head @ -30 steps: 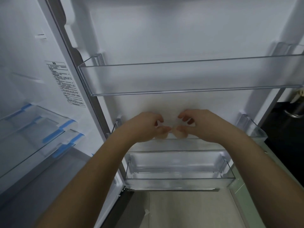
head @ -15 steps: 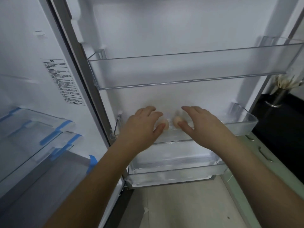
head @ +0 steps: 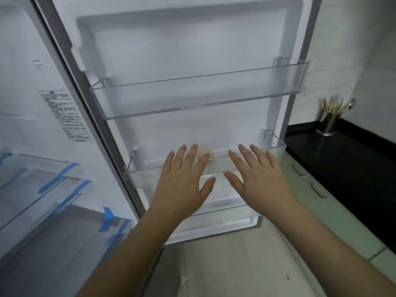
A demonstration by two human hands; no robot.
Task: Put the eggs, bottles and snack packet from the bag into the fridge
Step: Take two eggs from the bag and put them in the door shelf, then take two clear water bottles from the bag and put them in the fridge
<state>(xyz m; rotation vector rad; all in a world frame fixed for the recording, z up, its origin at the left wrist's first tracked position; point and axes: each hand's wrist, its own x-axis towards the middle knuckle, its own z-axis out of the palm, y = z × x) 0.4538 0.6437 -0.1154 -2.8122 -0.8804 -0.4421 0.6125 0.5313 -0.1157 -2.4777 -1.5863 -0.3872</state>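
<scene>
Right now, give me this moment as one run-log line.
left hand: open, empty | right hand: open, empty | egg: in middle door bin | top door bin: empty

Both bare forearms reach forward, left hand (head: 182, 185) and right hand (head: 260, 181) flat, fingers spread, holding nothing.

Top door bin (head: 199, 97) clear; middle bin (head: 276, 153) (one egg (head: 206, 153)) mostly free.

left hand (head: 182, 185): bare, no glove, no ring seen | right hand (head: 260, 181): bare, no ring seen | forearms: bare, no sleeves or watch showed | nails: short
</scene>
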